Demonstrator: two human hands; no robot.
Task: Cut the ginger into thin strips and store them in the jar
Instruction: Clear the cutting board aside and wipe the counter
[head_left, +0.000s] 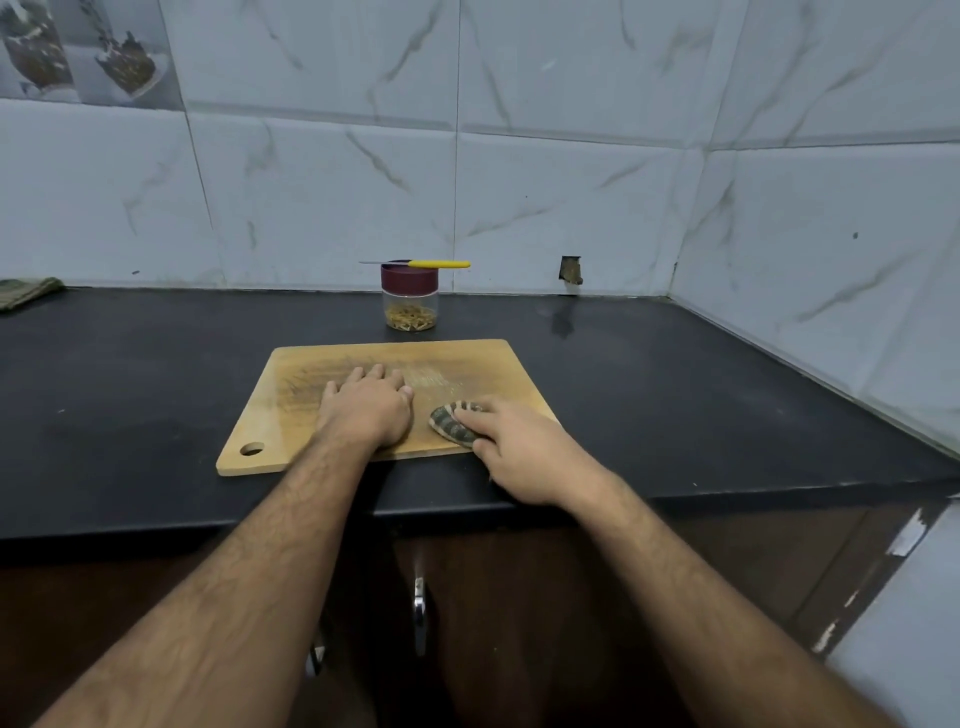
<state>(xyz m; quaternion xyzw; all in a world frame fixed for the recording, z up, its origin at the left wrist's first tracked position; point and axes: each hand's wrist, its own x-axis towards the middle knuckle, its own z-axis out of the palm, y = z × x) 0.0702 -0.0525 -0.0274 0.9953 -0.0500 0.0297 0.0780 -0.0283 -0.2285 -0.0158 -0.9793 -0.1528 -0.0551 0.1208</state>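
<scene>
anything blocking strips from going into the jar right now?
Yes. The jar behind the cutting board has its maroon lid on, and the yellow-handled knife lies across the lid.

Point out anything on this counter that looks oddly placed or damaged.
The yellow-handled knife lies balanced across the lid of the jar, overhanging both sides, so it could slip off. A wall tile behind is chipped, leaving a hole. The cabinet edge at right shows peeling.
</scene>
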